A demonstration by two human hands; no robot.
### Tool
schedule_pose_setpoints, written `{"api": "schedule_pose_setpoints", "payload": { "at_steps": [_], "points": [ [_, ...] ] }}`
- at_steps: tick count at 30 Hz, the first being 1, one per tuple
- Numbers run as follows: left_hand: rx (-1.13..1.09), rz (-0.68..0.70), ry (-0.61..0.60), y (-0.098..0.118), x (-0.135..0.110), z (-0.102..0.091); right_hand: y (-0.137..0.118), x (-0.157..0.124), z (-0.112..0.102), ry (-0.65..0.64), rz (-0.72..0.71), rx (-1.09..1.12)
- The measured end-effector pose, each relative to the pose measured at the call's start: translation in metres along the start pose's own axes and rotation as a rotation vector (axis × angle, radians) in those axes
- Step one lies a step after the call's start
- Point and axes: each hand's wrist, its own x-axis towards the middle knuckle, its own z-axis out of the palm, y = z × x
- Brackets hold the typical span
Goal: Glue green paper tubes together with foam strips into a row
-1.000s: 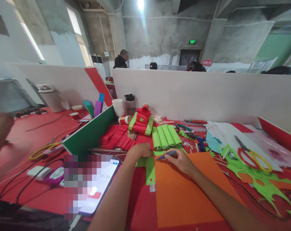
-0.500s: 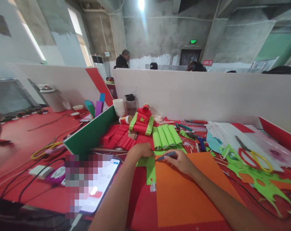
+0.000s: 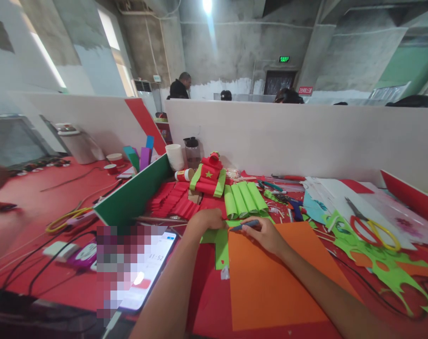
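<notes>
My right hand (image 3: 265, 234) is closed around a dark blue-grey pen (image 3: 245, 225). The pen's tip points left, at the top left corner of a large orange paper sheet (image 3: 277, 282). Close to that corner, my left hand (image 3: 210, 220) rests with curled fingers on or beside a strip of green paper (image 3: 221, 256); its fingertips are mostly hidden. Just behind both hands lie rolled green paper tubes (image 3: 245, 201). A red and green paper model with a yellow star (image 3: 209, 175) stands beyond them.
At left lie a lit phone (image 3: 153, 270), cables and a green board (image 3: 136, 193). Red folded paper (image 3: 175, 200) fills the middle left. Scissors (image 3: 371, 230) lie on green scraps (image 3: 380, 268) at right. A white partition (image 3: 306, 141) closes the back; people are beyond it.
The pen in my right hand tilts slightly differently, its back end a little lower to the left. My left hand stays in place. A person's hand at the far left edge shifts slightly.
</notes>
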Motion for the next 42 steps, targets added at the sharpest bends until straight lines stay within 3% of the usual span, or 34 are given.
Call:
{"api": "schedule_pose_setpoints", "payload": {
  "at_steps": [14, 25, 33, 42],
  "points": [
    [0.007, 0.013, 0.000, -0.002, 0.001, 0.001, 0.003, -0.001, -0.001, 0.095, -0.021, -0.031],
    [0.008, 0.009, 0.006, -0.001, 0.000, 0.000, -0.003, -0.003, 0.004, -0.004, -0.022, -0.056],
    [0.027, 0.013, -0.002, -0.003, 0.002, 0.001, 0.002, -0.001, -0.002, 0.119, -0.050, -0.116],
    [0.032, 0.018, 0.005, -0.004, 0.003, 0.003, 0.004, -0.002, -0.004, 0.162, -0.040, -0.110]
  ]
}}
